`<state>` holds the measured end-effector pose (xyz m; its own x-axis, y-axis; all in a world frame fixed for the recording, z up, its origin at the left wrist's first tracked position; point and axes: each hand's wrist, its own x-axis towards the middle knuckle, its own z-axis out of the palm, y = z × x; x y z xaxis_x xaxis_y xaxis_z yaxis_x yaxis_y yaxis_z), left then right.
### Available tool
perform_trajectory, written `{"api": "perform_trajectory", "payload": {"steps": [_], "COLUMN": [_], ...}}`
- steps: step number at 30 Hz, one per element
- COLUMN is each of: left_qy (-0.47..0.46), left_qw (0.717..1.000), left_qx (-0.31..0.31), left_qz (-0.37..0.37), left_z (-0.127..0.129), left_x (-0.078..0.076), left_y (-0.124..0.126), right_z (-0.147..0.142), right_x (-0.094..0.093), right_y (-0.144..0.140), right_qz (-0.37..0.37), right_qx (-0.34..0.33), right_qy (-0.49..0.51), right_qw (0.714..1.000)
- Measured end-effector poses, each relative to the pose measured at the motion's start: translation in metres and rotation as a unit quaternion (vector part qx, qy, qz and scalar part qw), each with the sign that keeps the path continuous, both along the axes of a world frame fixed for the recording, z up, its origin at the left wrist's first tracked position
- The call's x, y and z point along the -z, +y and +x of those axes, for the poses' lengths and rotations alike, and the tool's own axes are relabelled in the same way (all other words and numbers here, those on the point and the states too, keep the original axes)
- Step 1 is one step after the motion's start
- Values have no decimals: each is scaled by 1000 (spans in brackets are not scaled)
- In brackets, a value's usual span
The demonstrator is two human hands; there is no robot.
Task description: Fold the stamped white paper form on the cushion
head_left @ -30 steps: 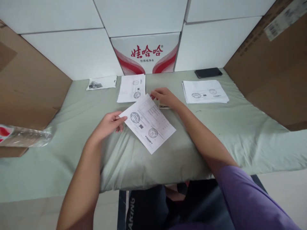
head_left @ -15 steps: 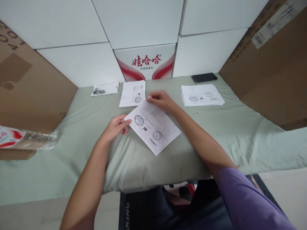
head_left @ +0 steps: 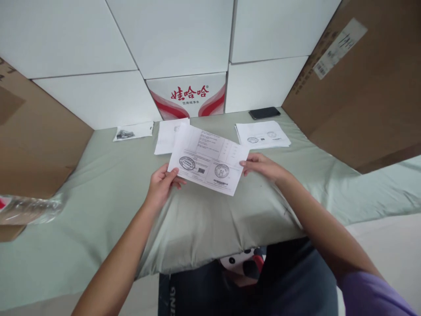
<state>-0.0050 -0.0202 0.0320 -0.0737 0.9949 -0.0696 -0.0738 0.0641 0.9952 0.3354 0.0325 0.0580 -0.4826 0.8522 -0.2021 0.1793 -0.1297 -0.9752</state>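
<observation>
Between my hands a printed paper sheet [head_left: 210, 162] is held up above the green cloth, its text and round stamps facing me. My left hand [head_left: 162, 182] pinches its lower left corner, thumb on top. At the right edge my right hand [head_left: 259, 166] grips it between thumb and fingers. Behind the sheet, and partly covered by it, lie white papers [head_left: 164, 137] on the left. A stack of stamped sheets [head_left: 263, 134] rests farther back on the right.
A black phone [head_left: 265, 113] lies behind the right stack. At the back left is a small white packet [head_left: 133, 131]. Cardboard boxes [head_left: 355, 96] flank the green cloth [head_left: 108, 184], white boxes [head_left: 184, 39] stand behind it, and a clear plastic-wrapped thing [head_left: 33, 208] is at far left.
My right hand has gone from the sheet's top corner to its right edge. The sheet has turned from diagonal to nearly level. The whole view has shifted slightly.
</observation>
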Motion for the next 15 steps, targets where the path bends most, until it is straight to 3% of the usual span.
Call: {"api": "perform_trajectory", "payload": {"steps": [4,7,9,12,15], "left_qy": [11,25,33,44,61], "left_qw": [998,992,989,989,989], "left_qx": [59,118,144,141,134], "left_qz": [-19,-28,-24,-22,-34], "left_z": [20,29,30,26,21], "left_x": [5,10,12,13,12], "left_y": [-8,-11,-11,-7,-2], "right_z": [-15,-15,4,55,103], "right_x": [42,55,49,27,3], "right_y": [-37,-39,-21,27,74], "right_qz": [-42,-11,55,151,174], "right_qx": [147,252,330,397,415], "right_qy": [111,115,44,-108,-158], "right_qw": [982,961,941,899,879]}}
